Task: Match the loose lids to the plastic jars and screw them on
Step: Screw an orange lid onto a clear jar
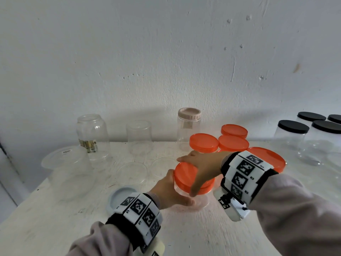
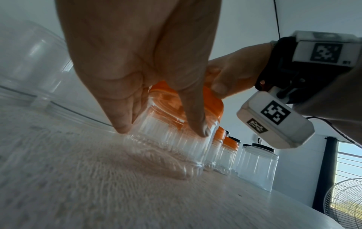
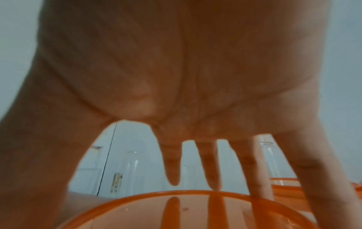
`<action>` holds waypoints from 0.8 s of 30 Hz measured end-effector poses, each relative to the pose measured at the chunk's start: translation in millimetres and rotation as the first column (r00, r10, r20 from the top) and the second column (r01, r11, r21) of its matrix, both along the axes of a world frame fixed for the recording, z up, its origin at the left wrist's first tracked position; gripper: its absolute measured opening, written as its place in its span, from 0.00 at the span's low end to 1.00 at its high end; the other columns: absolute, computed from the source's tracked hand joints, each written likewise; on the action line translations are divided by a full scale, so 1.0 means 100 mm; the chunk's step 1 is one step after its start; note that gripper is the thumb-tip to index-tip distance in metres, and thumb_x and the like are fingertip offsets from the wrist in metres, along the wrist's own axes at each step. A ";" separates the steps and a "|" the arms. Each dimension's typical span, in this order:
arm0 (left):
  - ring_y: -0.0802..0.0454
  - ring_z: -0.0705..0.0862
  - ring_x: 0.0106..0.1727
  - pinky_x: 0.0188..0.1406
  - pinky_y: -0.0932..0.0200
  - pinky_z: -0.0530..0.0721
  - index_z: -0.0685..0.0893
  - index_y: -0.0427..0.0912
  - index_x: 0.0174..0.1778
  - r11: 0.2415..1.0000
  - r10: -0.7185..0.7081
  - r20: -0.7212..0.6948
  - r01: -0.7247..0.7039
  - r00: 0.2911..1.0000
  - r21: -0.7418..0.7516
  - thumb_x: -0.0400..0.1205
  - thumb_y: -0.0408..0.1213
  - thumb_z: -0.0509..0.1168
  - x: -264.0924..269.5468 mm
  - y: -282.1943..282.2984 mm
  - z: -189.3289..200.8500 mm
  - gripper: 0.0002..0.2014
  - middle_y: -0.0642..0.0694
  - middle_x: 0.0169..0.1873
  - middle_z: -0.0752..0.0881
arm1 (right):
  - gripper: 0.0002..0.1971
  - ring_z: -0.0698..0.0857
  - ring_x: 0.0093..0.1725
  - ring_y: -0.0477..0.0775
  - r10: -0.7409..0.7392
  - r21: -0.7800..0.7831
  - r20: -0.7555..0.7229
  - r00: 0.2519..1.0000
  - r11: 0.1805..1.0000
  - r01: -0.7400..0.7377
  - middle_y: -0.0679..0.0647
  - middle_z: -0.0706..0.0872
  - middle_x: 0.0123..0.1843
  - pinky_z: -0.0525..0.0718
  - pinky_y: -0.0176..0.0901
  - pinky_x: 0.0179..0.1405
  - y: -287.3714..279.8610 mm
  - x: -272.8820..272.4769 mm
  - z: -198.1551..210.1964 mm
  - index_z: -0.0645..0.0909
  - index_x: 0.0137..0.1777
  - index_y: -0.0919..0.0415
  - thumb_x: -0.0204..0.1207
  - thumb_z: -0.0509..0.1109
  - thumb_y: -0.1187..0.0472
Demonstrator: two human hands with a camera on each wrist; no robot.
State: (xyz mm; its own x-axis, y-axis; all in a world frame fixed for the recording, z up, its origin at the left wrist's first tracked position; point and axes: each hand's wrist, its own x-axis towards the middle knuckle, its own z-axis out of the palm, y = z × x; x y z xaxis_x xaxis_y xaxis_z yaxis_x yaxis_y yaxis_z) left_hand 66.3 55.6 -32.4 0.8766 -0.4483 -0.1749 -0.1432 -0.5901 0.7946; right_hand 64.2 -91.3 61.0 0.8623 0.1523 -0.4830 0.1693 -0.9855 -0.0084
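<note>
A clear ribbed plastic jar (image 1: 200, 201) stands on the white table near its middle, with an orange lid (image 1: 184, 174) on its mouth. My left hand (image 1: 171, 191) grips the jar's body from the left; in the left wrist view its thumb and fingers (image 2: 195, 124) wrap the jar (image 2: 176, 147) below the orange lid (image 2: 214, 102). My right hand (image 1: 199, 169) lies over the lid from above, thumb on the near rim and fingers spread to the far rim. The right wrist view shows that hand's fingertips (image 3: 174, 178) reaching down around the lid (image 3: 195, 213).
Several orange-lidded jars (image 1: 203, 143) stand just behind, and black-lidded jars (image 1: 293, 126) at the right. A beige-lidded jar (image 1: 189, 117), two open clear jars (image 1: 92, 132), a large clear tub (image 1: 68, 169), clear loose lids (image 1: 132, 172) and a pale blue lid (image 1: 120, 197) lie to the left.
</note>
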 end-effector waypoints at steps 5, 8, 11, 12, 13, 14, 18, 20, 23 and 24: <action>0.48 0.75 0.68 0.70 0.51 0.75 0.58 0.45 0.76 1.000 0.004 0.006 -0.004 1.000 0.000 0.67 0.44 0.81 0.02 0.00 -0.02 0.48 0.49 0.68 0.75 | 0.53 0.67 0.77 0.60 -0.002 0.015 0.037 0.999 1.000 0.002 0.46 0.63 0.78 0.73 0.61 0.67 -0.02 0.03 -0.03 0.51 0.81 0.34 0.59 0.76 0.30; 0.49 0.76 0.67 0.68 0.53 0.76 0.60 0.46 0.76 1.000 0.004 -0.013 -0.004 1.000 -0.003 0.66 0.45 0.81 0.03 0.01 -0.04 0.47 0.51 0.67 0.76 | 0.55 0.70 0.75 0.61 -0.052 0.005 0.081 0.995 0.999 0.052 0.49 0.63 0.79 0.75 0.56 0.58 -0.02 0.03 -0.10 0.53 0.81 0.38 0.55 0.71 0.23; 0.52 0.76 0.62 0.60 0.58 0.74 0.62 0.48 0.74 1.000 -0.012 -0.030 0.013 0.999 0.018 0.68 0.47 0.80 0.04 0.03 -0.08 0.43 0.54 0.62 0.76 | 0.56 0.72 0.73 0.62 -0.073 -0.028 0.099 0.992 0.997 0.076 0.52 0.64 0.79 0.74 0.53 0.52 0.00 0.04 -0.13 0.55 0.82 0.44 0.55 0.67 0.19; 0.53 0.75 0.61 0.59 0.58 0.74 0.63 0.48 0.73 0.999 -0.019 -0.025 0.019 1.000 0.029 0.68 0.47 0.79 0.04 0.04 -0.09 0.42 0.54 0.62 0.76 | 0.56 0.72 0.74 0.62 -0.075 -0.026 0.097 0.992 0.997 0.078 0.52 0.63 0.80 0.75 0.54 0.54 0.00 0.04 -0.13 0.55 0.82 0.44 0.55 0.67 0.20; 0.53 0.76 0.61 0.58 0.59 0.74 0.63 0.49 0.73 0.999 -0.020 -0.021 0.021 1.000 0.034 0.68 0.47 0.79 0.05 0.03 -0.09 0.41 0.54 0.63 0.76 | 0.56 0.71 0.75 0.61 -0.075 -0.020 0.088 0.993 0.997 0.077 0.52 0.63 0.80 0.75 0.55 0.58 -0.01 0.04 -0.13 0.54 0.82 0.44 0.56 0.68 0.20; 0.53 0.75 0.60 0.59 0.59 0.74 0.63 0.49 0.73 0.999 -0.018 -0.020 0.019 1.000 0.033 0.68 0.46 0.79 0.05 0.03 -0.09 0.41 0.54 0.63 0.76 | 0.57 0.69 0.76 0.61 -0.077 -0.010 0.072 0.994 0.997 0.078 0.51 0.62 0.81 0.74 0.57 0.62 -0.02 0.03 -0.12 0.52 0.83 0.43 0.56 0.70 0.22; 0.53 0.75 0.60 0.59 0.60 0.74 0.62 0.48 0.74 0.999 0.003 -0.013 -0.002 1.000 0.040 0.68 0.46 0.80 0.04 0.01 -0.08 0.42 0.54 0.62 0.76 | 0.58 0.67 0.77 0.60 -0.087 0.049 0.039 0.995 0.995 0.085 0.49 0.62 0.80 0.72 0.58 0.66 -0.10 0.00 -0.10 0.50 0.82 0.40 0.55 0.75 0.26; 0.50 0.76 0.65 0.63 0.58 0.74 0.62 0.48 0.74 0.998 0.010 -0.001 -0.010 1.000 0.061 0.68 0.46 0.80 0.03 0.01 -0.08 0.44 0.50 0.68 0.76 | 0.56 0.68 0.76 0.60 -0.083 0.072 0.064 0.994 0.994 0.079 0.49 0.64 0.79 0.73 0.56 0.65 -0.11 -0.02 -0.12 0.52 0.82 0.40 0.56 0.73 0.25; 0.47 0.76 0.69 0.69 0.52 0.76 0.62 0.47 0.75 0.997 0.007 0.000 -0.007 1.000 0.072 0.67 0.46 0.80 0.03 0.01 -0.07 0.45 0.49 0.70 0.76 | 0.53 0.67 0.76 0.61 -0.069 0.076 0.120 0.990 0.995 0.060 0.51 0.65 0.79 0.72 0.57 0.65 -0.11 -0.08 -0.20 0.53 0.82 0.41 0.58 0.68 0.22; 0.47 0.76 0.68 0.69 0.51 0.76 0.62 0.47 0.75 0.998 0.007 -0.005 -0.007 1.000 0.070 0.67 0.45 0.80 0.02 0.02 -0.07 0.45 0.48 0.70 0.76 | 0.53 0.65 0.77 0.63 -0.064 0.072 0.138 0.988 0.996 0.055 0.53 0.63 0.80 0.72 0.58 0.67 -0.11 -0.10 -0.22 0.52 0.82 0.42 0.60 0.67 0.22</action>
